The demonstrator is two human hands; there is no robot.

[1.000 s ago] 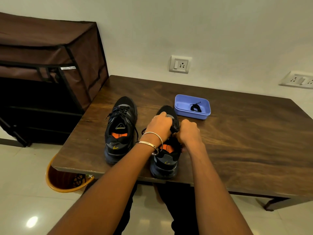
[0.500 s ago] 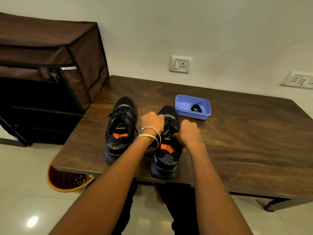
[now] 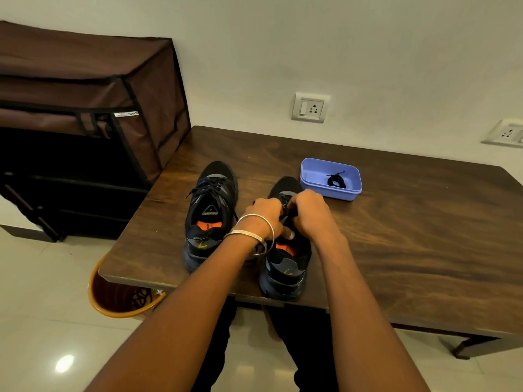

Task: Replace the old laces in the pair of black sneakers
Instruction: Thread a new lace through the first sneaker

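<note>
- Head view: two black sneakers are stood side by side near the front edge of the table (image 3: 396, 250), heels toward the person, probably so the lacing can be reached from above.
- The right sneaker (image 3: 285, 267) is being worked on; the left sneaker (image 3: 210, 210) is set just beside it with its lace threaded and left untouched.
- A blue tray (image 3: 317, 172) is kept behind the right sneaker, with a coiled black lace (image 3: 336, 181) held ready inside.
- The left hand (image 3: 264, 219) and right hand (image 3: 310, 215) are brought together over the right sneaker's lacing.
- Both sets of fingers are curled inward and appear to pinch dark lace; the exact strand cannot be told.
- An orange bin (image 3: 113, 306) is placed below the table's corner.
</note>
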